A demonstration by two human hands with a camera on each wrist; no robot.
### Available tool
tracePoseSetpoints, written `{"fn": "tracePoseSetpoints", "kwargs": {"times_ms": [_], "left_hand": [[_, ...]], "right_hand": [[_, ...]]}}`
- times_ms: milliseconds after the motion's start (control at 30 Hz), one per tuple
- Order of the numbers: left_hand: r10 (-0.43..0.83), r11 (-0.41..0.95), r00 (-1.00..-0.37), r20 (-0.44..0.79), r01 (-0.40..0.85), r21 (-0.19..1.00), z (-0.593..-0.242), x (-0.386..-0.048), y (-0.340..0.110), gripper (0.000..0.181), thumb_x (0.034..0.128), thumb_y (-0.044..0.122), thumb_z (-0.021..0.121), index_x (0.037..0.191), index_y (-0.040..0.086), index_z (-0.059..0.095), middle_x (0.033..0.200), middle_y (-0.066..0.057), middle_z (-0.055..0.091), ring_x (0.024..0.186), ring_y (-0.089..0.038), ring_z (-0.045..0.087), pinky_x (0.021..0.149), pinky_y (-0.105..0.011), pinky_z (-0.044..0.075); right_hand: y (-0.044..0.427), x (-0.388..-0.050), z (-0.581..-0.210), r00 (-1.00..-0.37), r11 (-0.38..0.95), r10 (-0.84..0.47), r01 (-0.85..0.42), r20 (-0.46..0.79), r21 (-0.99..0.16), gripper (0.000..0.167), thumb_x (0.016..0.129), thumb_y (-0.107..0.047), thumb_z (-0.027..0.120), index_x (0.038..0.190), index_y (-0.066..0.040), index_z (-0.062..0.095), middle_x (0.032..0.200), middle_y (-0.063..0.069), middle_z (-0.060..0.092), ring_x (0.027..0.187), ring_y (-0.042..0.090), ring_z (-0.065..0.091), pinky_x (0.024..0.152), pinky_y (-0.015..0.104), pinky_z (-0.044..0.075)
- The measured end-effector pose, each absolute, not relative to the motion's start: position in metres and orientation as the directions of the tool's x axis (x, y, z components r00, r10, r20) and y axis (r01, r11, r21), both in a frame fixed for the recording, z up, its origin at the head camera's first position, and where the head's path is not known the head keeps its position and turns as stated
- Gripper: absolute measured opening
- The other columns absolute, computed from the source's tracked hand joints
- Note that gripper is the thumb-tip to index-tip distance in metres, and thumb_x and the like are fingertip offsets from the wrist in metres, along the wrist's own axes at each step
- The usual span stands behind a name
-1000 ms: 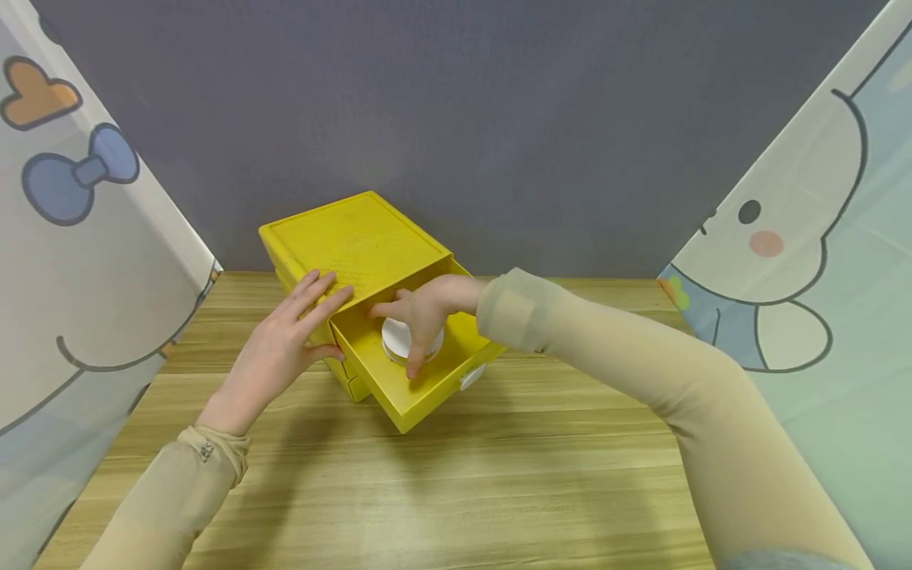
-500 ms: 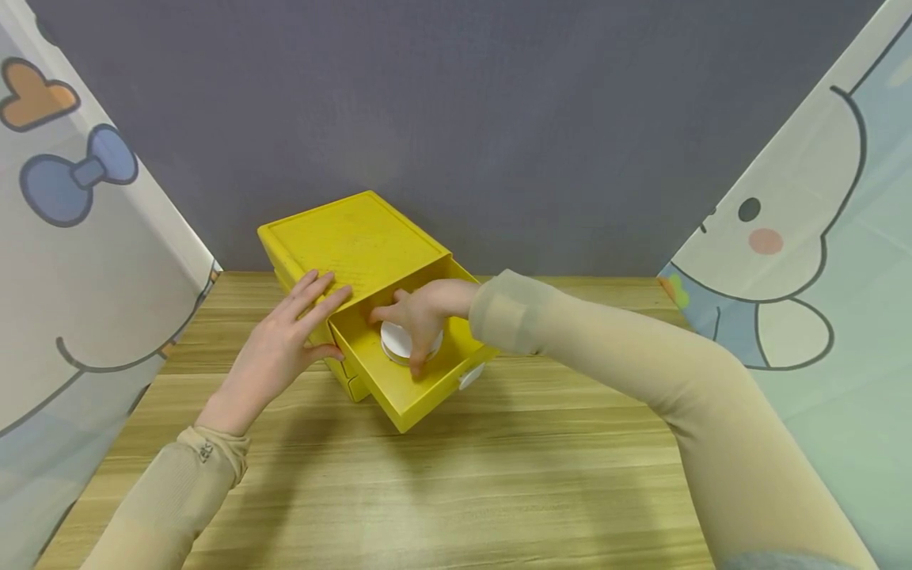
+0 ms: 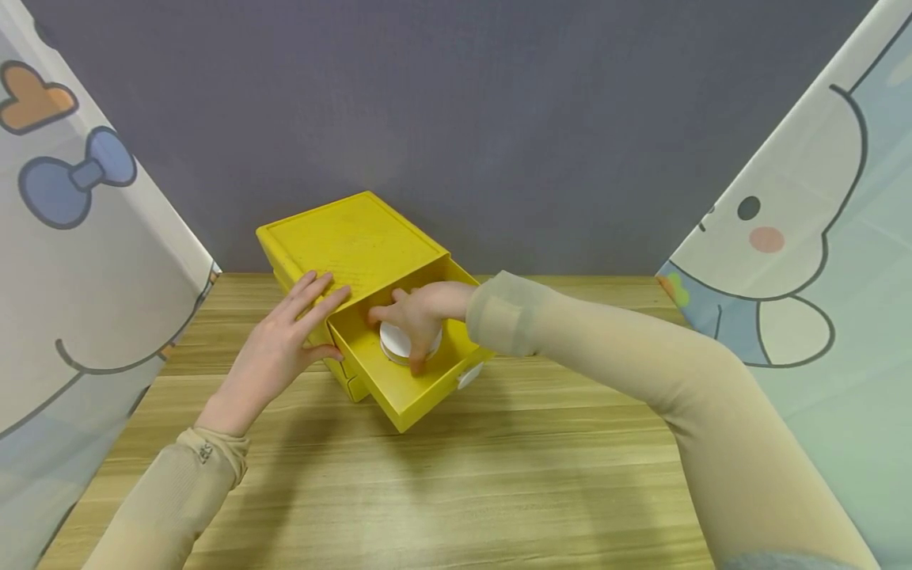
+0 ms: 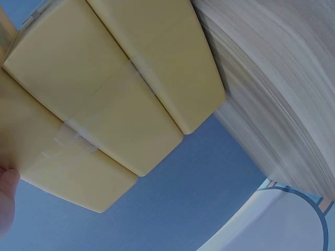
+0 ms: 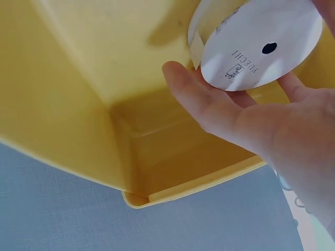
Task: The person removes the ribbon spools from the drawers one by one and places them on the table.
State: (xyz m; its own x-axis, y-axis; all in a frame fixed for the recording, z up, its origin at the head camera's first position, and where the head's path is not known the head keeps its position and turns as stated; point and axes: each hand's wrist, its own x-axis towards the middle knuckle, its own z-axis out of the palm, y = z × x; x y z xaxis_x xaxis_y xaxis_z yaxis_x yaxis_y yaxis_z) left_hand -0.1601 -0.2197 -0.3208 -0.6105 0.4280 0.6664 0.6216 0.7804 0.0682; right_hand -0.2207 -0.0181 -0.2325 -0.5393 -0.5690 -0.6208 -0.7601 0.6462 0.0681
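A yellow drawer cabinet [image 3: 352,245] stands with its top drawer [image 3: 399,402] pulled out. Inside the drawer lies a white round spool [image 3: 394,340]; the right wrist view shows its printed face [image 5: 251,44] with a dark centre hole. My right hand [image 3: 420,313] reaches in from above, thumb and fingers curled round the spool's rim. In the right wrist view the hand [image 5: 272,123] has fingers under and beside the spool. My left hand [image 3: 274,348] rests on the cabinet's near left top edge, fingers spread. Only a fingertip [image 4: 7,196] of it shows in the left wrist view.
The cabinet stands on a wood-grain table [image 3: 456,491], near a grey back wall [image 3: 499,134]. Cartoon-printed panels [image 3: 78,277] flank the table on both sides. A white handle [image 3: 469,375] sticks out from the drawer's front.
My right hand has shifted slightly over the spool, its near fingertip drawn in closer to the rim. My left hand keeps its place on the cabinet.
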Motion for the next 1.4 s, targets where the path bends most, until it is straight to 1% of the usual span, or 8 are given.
{"fn": "tracePoseSetpoints", "kwargs": {"times_ms": [200, 300, 400, 567, 900, 1100, 1233, 1400], "left_hand": [[0.424, 0.780, -0.615, 0.665, 0.621, 0.076, -0.322, -0.160, -0.220, 0.095, 0.0521, 0.014, 0.089, 0.138, 0.014, 0.050, 0.143, -0.019, 0.048, 0.137, -0.038, 0.041, 0.094, -0.053, 0.053], [0.424, 0.780, -0.614, 0.666, 0.621, 0.076, -0.322, -0.161, -0.221, 0.095, 0.0520, 0.014, 0.089, 0.138, 0.014, 0.050, 0.143, -0.019, 0.048, 0.137, -0.038, 0.041, 0.094, -0.052, 0.053], [0.426, 0.778, -0.609, 0.669, 0.624, 0.072, -0.322, -0.161, -0.221, 0.094, 0.0520, 0.014, 0.089, 0.138, 0.013, 0.050, 0.142, -0.019, 0.049, 0.137, -0.038, 0.041, 0.093, -0.052, 0.054], [0.429, 0.776, -0.603, 0.673, 0.627, 0.067, -0.321, -0.162, -0.220, 0.095, 0.0517, 0.014, 0.089, 0.138, 0.013, 0.050, 0.142, -0.019, 0.049, 0.136, -0.038, 0.042, 0.093, -0.052, 0.054], [0.429, 0.774, -0.601, 0.675, 0.629, 0.068, -0.321, -0.162, -0.220, 0.095, 0.0507, 0.014, 0.089, 0.137, 0.012, 0.051, 0.142, -0.020, 0.049, 0.136, -0.038, 0.042, 0.093, -0.053, 0.054], [0.425, 0.775, -0.607, 0.671, 0.627, 0.076, -0.320, -0.162, -0.220, 0.094, 0.0507, 0.014, 0.089, 0.137, 0.011, 0.051, 0.142, -0.020, 0.049, 0.136, -0.039, 0.041, 0.096, -0.054, 0.052], [0.424, 0.776, -0.613, 0.666, 0.625, 0.082, -0.320, -0.162, -0.220, 0.094, 0.0512, 0.013, 0.089, 0.137, 0.011, 0.051, 0.142, -0.020, 0.048, 0.137, -0.039, 0.040, 0.096, -0.054, 0.052], [0.424, 0.777, -0.613, 0.667, 0.624, 0.080, -0.320, -0.161, -0.221, 0.094, 0.0509, 0.013, 0.089, 0.137, 0.011, 0.051, 0.142, -0.020, 0.049, 0.137, -0.039, 0.041, 0.095, -0.054, 0.052]], "right_hand": [[-0.015, -0.222, -0.231, -0.503, 0.632, -0.636, -0.775, -0.585, -0.021, 0.080, 0.077, -0.042, 0.078, 0.141, -0.024, 0.033, 0.141, 0.010, 0.039, 0.123, 0.023, 0.047, 0.103, 0.036, 0.047], [-0.013, -0.223, -0.228, -0.482, 0.618, -0.668, -0.783, -0.566, -0.062, 0.078, 0.077, -0.038, 0.079, 0.139, -0.020, 0.036, 0.139, 0.008, 0.043, 0.124, 0.020, 0.044, 0.103, 0.035, 0.047], [-0.009, -0.223, -0.223, -0.471, 0.618, -0.681, -0.781, -0.561, -0.095, 0.076, 0.078, -0.035, 0.079, 0.140, -0.020, 0.037, 0.139, 0.007, 0.043, 0.123, 0.019, 0.043, 0.103, 0.034, 0.046], [-0.003, -0.223, -0.215, -0.466, 0.616, -0.682, -0.781, -0.563, -0.100, 0.075, 0.079, -0.036, 0.078, 0.141, -0.022, 0.038, 0.142, 0.005, 0.042, 0.120, 0.017, 0.045, 0.104, 0.032, 0.045], [0.002, -0.226, -0.205, -0.426, 0.582, -0.731, -0.797, -0.533, -0.162, 0.081, 0.077, -0.034, 0.080, 0.144, -0.015, 0.038, 0.141, 0.004, 0.044, 0.121, 0.017, 0.045, 0.107, 0.031, 0.043], [0.007, -0.226, -0.202, -0.435, 0.582, -0.747, -0.793, -0.502, -0.180, 0.081, 0.077, -0.034, 0.080, 0.143, -0.013, 0.038, 0.139, 0.004, 0.044, 0.120, 0.017, 0.046, 0.105, 0.030, 0.043], [0.011, -0.226, -0.201, -0.435, 0.578, -0.757, -0.794, -0.488, -0.189, 0.078, 0.077, -0.033, 0.080, 0.141, -0.015, 0.041, 0.136, 0.005, 0.046, 0.117, 0.018, 0.047, 0.101, 0.030, 0.045], [0.016, -0.227, -0.200, -0.436, 0.577, -0.766, -0.791, -0.473, -0.205, 0.075, 0.077, -0.032, 0.080, 0.140, -0.016, 0.043, 0.136, 0.004, 0.048, 0.117, 0.018, 0.046, 0.100, 0.032, 0.045]]}}
